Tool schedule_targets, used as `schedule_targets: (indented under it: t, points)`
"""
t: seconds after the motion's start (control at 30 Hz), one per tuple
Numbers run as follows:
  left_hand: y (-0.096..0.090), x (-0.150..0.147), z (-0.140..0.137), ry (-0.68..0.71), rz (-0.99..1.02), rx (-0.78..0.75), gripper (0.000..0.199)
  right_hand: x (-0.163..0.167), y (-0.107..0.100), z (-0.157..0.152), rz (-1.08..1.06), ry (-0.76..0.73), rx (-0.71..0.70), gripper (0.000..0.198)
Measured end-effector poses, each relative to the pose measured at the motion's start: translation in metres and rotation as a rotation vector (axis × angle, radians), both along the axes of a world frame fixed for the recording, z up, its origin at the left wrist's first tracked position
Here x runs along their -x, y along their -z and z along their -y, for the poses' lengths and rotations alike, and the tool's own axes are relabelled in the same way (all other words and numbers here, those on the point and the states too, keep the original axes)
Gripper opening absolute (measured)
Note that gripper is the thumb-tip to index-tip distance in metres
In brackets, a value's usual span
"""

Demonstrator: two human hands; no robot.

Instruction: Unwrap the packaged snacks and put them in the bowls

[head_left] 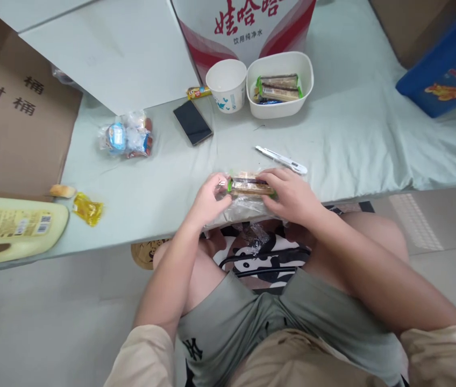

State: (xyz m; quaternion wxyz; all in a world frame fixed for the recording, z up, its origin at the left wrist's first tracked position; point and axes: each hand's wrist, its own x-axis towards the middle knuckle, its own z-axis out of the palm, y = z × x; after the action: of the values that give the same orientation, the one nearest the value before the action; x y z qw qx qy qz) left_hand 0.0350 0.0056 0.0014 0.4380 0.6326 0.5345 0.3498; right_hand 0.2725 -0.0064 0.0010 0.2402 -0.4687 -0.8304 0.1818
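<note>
Near the front edge of the cloth-covered table, wrapped snack bars (248, 188) with green wrapper ends lie side by side between my hands. My left hand (212, 198) has its fingers closed round their left end. My right hand (290, 194) grips the right end, thumb on the near side and fingers on the far side. Crumpled clear plastic film (248, 205) spreads beneath and in front of the bars. Just beyond my right hand lies a white utility knife (280, 159). Similar bars (279, 87) sit in a white tub (280, 111) farther back.
A paper cup (228, 88) stands beside the tub, with a phone (193, 122) nearby. Bagged snacks (127, 135) and a yellow wrapper (87, 208) lie to the left. A yellow jug (18, 228), cardboard box (14, 118), printed carton (248, 32) and blue box (446, 70) border the area.
</note>
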Motion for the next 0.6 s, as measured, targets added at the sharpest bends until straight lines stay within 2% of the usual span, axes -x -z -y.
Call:
schedule_targets:
  t: [0.1, 0.23, 0.4, 0.6]
  points:
    - [-0.004, -0.003, 0.002, 0.006, 0.286, 0.084, 0.029, 0.001, 0.002, 0.002, 0.021, 0.001, 0.008, 0.057]
    - [-0.009, 0.002, 0.003, 0.001, 0.538, 0.168, 0.036, 0.001, 0.002, 0.000, -0.010, 0.108, 0.077, 0.064]
    - [-0.007, 0.006, -0.007, -0.069, 0.649, 0.244, 0.036, -0.001, 0.000, -0.006, -0.111, 0.124, 0.125, 0.050]
    - [-0.003, 0.011, -0.023, -0.358, 0.679, 0.342, 0.038, -0.012, -0.004, -0.007, -0.040, 0.252, 0.015, 0.039]
